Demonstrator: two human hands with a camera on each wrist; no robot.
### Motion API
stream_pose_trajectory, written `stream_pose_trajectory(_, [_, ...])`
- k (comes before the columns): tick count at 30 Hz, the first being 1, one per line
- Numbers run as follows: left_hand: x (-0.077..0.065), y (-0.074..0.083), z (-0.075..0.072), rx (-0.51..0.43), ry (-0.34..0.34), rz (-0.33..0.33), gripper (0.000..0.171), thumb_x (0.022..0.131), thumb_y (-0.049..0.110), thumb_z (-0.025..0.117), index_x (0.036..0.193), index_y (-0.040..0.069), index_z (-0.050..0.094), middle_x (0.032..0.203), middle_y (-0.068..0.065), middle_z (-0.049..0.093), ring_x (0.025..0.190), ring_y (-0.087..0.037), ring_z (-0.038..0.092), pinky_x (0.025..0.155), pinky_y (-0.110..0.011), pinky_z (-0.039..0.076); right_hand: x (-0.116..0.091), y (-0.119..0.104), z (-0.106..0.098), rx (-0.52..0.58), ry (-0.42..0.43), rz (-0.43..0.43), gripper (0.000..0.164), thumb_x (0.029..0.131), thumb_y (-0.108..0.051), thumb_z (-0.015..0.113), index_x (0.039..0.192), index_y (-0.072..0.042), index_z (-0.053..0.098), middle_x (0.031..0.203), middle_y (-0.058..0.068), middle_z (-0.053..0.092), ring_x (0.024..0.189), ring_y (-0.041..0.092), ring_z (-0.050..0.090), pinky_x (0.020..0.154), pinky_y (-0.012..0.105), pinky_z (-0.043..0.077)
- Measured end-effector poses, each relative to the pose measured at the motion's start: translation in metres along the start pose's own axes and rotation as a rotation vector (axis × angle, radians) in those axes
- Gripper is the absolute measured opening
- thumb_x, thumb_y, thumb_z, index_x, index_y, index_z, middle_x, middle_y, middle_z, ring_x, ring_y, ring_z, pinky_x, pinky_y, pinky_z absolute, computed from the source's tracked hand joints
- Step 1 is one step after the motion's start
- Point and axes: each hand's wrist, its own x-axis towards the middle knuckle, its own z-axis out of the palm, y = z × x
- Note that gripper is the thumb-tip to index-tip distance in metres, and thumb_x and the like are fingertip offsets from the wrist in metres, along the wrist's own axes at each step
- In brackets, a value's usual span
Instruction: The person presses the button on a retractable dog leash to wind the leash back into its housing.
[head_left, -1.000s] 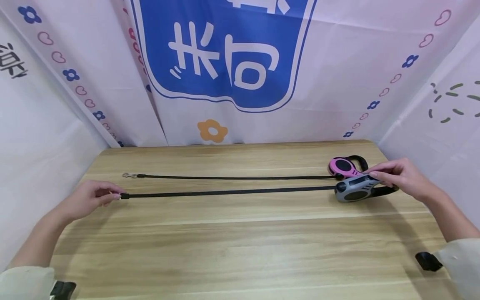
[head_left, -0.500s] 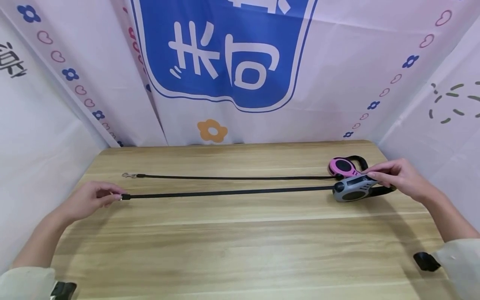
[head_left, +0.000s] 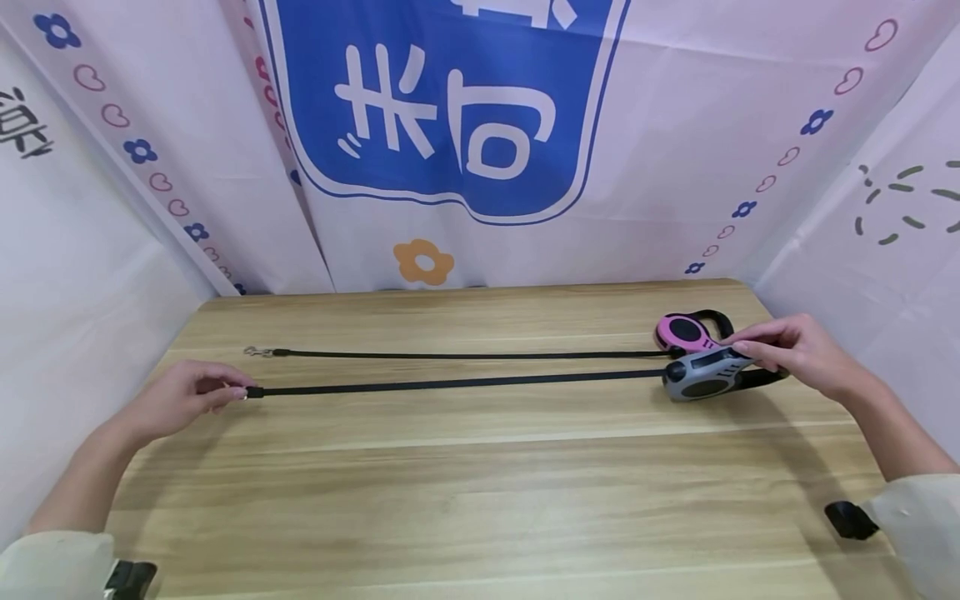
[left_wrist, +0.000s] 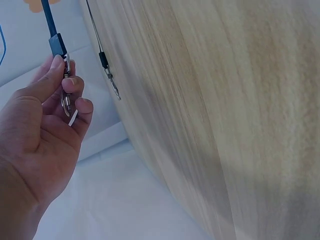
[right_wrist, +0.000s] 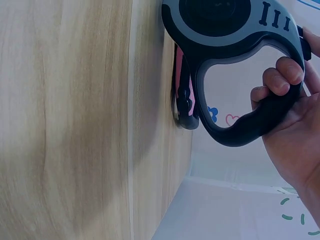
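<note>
A grey and black retractable dog leash [head_left: 703, 377] is gripped by my right hand [head_left: 798, 354], its fingers curled through the loop handle [right_wrist: 267, 117]. Its black strap [head_left: 465, 383] runs taut across to the left. There my left hand [head_left: 180, 398] pinches the metal snap hook [left_wrist: 66, 95] at the strap's end, just below a black sleeve [left_wrist: 57, 45]. Behind lies a pink and black retractable leash [head_left: 681, 332] on the table, partly hidden by the grey one. Its thin cord [head_left: 472, 357] stretches left, nearly parallel, to its own metal clip [head_left: 258, 352].
A wood-grain table [head_left: 465, 500] spans the view. White printed cloth [head_left: 660, 150] with a blue sign stands along the back edge, and more cloth [head_left: 82, 233] flanks both sides. Black camera mounts [head_left: 851, 520] are worn at the wrists.
The grey leash has shifted slightly left with my right hand. My left hand still pinches the clip, nearly in place, and the pink leash stays where it was.
</note>
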Motion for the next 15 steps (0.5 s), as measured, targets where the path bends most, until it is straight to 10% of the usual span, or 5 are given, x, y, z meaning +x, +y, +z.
stream_pose_trajectory(15, [0.0025,0.0051,0.0001,-0.033,-0.009,0.002,0.013,0.094,-0.013,0.066,0.106,-0.012,0.072,0.073,0.002,0.067,0.060,-0.010,0.058,0.051,-0.028,0.050,0.0029,-0.0036,0.0034,0.006,-0.010,-0.026,0.020,0.096,0.012,0.061,0.105,0.003,0.077,0.056,0.004,0.048,0.048,0.023,0.037,0.041,0.033,0.031])
